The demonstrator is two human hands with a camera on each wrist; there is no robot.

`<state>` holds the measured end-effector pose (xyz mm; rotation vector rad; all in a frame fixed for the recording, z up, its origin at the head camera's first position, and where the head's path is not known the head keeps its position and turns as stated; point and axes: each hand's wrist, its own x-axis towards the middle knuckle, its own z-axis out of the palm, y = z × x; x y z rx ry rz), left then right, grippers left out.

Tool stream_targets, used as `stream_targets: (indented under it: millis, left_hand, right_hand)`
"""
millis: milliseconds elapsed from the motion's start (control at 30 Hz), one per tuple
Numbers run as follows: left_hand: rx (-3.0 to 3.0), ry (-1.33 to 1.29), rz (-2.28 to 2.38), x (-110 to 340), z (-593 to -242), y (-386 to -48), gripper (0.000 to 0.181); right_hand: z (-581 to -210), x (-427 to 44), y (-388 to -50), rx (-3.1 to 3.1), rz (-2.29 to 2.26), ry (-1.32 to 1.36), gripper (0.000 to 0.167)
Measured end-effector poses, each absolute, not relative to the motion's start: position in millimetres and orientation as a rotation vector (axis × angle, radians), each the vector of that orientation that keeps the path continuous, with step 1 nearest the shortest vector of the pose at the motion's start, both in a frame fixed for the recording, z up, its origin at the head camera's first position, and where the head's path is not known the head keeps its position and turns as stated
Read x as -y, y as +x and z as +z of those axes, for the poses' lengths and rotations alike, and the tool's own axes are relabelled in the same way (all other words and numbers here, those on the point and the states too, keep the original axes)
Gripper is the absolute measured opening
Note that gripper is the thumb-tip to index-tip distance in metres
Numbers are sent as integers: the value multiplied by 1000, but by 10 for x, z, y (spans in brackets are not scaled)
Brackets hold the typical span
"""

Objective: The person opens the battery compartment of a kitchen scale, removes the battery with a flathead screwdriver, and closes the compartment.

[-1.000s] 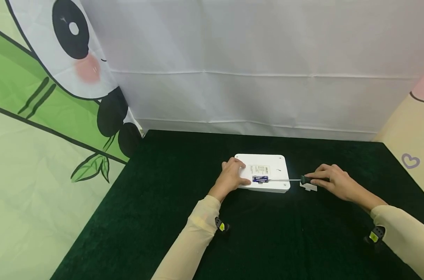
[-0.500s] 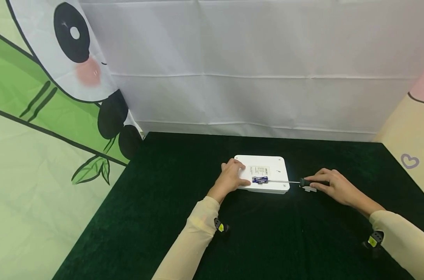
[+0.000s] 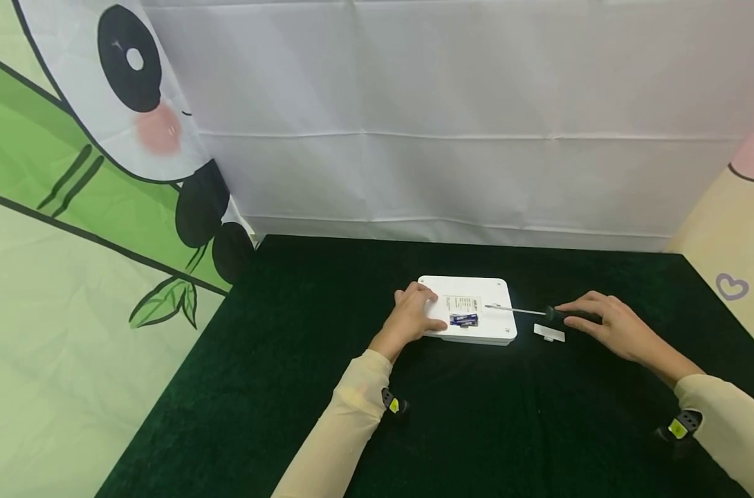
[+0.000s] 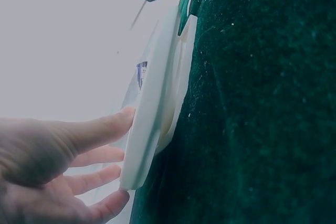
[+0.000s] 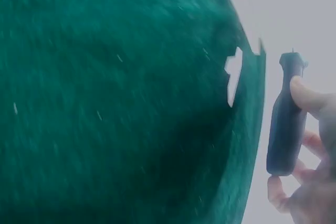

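Observation:
A flat white device (image 3: 495,290) lies on the dark green cloth, a printed label on its upper face and blue batteries (image 3: 463,320) in an opening near its front edge. My left hand (image 3: 408,317) grips the device's left end; the left wrist view shows the thumb and fingers (image 4: 100,179) at its edge. My right hand (image 3: 610,328) pinches the dark handle of a screwdriver (image 5: 286,124), whose thin shaft reaches left over the device, its tip near the label's right side. Whether the tip touches the surface, I cannot tell.
A small white cover (image 3: 549,333) lies on the green cloth (image 3: 464,415) just right of the device, below the screwdriver handle. A white curtain (image 3: 452,180) hangs behind the table, with a printed cartoon cloth (image 3: 53,297) at the left.
The screwdriver tip has left the batteries and shifted up and right across the device, as my right hand moved a little right. My left hand keeps its hold on the device.

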<state>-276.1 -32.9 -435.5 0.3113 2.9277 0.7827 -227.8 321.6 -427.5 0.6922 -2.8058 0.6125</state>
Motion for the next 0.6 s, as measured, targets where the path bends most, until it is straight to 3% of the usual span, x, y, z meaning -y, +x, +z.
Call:
stream_targets:
  millis: [233,600]
  left_hand:
    - [-2920,327,798,329,-4357,-2771,58]
    - [-2916,324,793,326,-4366,-2776,58]
  right_hand:
    - [-4229,-3620,-2269,2791,610,468,23]
    - [-4466,-4054,-2115,2925,599,166,30]
